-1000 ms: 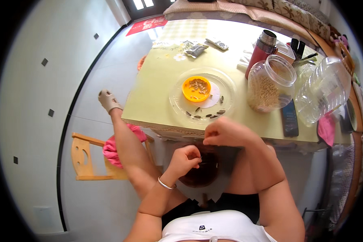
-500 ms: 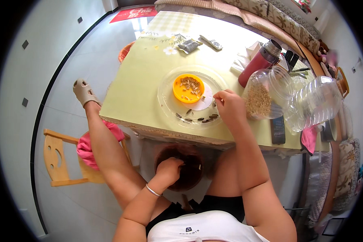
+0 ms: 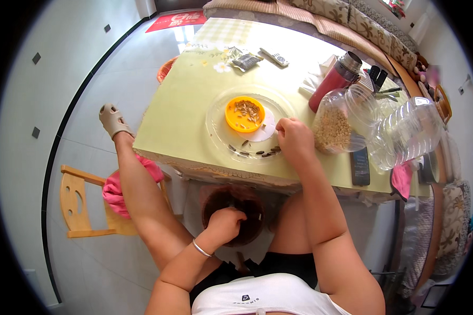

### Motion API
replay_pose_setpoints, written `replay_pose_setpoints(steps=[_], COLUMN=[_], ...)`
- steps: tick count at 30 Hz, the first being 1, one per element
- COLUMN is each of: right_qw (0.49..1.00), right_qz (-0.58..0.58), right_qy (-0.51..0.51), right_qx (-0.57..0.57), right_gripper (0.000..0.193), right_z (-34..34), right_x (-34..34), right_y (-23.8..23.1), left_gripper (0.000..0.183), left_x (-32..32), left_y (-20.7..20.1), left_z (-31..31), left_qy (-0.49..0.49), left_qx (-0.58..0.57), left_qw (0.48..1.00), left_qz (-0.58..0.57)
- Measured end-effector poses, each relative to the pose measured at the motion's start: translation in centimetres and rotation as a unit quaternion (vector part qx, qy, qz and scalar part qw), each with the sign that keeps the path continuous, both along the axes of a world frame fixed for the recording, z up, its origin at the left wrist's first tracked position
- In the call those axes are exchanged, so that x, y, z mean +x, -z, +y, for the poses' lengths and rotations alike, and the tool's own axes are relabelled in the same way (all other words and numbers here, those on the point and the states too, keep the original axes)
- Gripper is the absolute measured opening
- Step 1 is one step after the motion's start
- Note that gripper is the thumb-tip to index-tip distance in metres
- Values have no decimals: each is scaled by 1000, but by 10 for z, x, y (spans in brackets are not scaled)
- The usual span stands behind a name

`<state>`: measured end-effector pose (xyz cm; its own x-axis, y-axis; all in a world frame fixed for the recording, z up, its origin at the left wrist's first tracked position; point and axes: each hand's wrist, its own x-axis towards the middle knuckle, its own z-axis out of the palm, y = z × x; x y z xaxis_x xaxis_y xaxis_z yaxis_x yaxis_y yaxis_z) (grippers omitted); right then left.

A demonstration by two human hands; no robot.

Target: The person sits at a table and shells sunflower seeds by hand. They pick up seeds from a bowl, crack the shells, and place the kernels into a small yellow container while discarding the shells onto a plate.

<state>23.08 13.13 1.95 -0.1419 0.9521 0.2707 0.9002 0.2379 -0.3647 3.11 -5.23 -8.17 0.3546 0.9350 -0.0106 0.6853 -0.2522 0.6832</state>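
Note:
A clear round plate (image 3: 215, 137) lies near the table's front edge, with a yellow dish (image 3: 239, 126) on it holding small pale and brown kernels (image 3: 248, 110). Several dark striped seeds (image 3: 260, 153) are strewn along the plate's near rim. At its right rim is my right hand (image 3: 295, 137), fingers curled and pressed together; whatever is in them is hidden. My left hand (image 3: 226, 223) hangs below the table, over a dark reddish bin (image 3: 207, 202). Its fingers are bent in a closed grip, and I cannot make out anything in them.
Right of the plate stand a pink thermos (image 3: 333, 84), a clear jar of beige grains (image 3: 333, 126), a clear ribbed plastic container (image 3: 407, 136) and a black phone (image 3: 360, 167). Farther back lie a packet (image 3: 246, 61) and a white remote (image 3: 274, 56). A wooden chair (image 3: 78, 202) is at left.
My left hand has shifted slightly right over the bin, its fingers turned more to the right. The right hand's fingers have curled in closer at the plate's rim.

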Motion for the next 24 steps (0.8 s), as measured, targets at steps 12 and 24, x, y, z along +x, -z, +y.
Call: replay_pose_setpoints(steps=[12, 24], right_qw=[819, 761], right_qz=[511, 526], right_qy=[-107, -186], right_qx=[-238, -330], right_gripper=[10, 7], right_z=[-19, -71], right_x=[7, -41], right_y=[-24, -23], left_gripper=[5, 22], left_x=[-20, -21], left_y=[-140, -109], left_z=[41, 48], left_qy=[15, -181], left_qx=[62, 130], left_qw=[978, 910], left_qz=[-201, -349])
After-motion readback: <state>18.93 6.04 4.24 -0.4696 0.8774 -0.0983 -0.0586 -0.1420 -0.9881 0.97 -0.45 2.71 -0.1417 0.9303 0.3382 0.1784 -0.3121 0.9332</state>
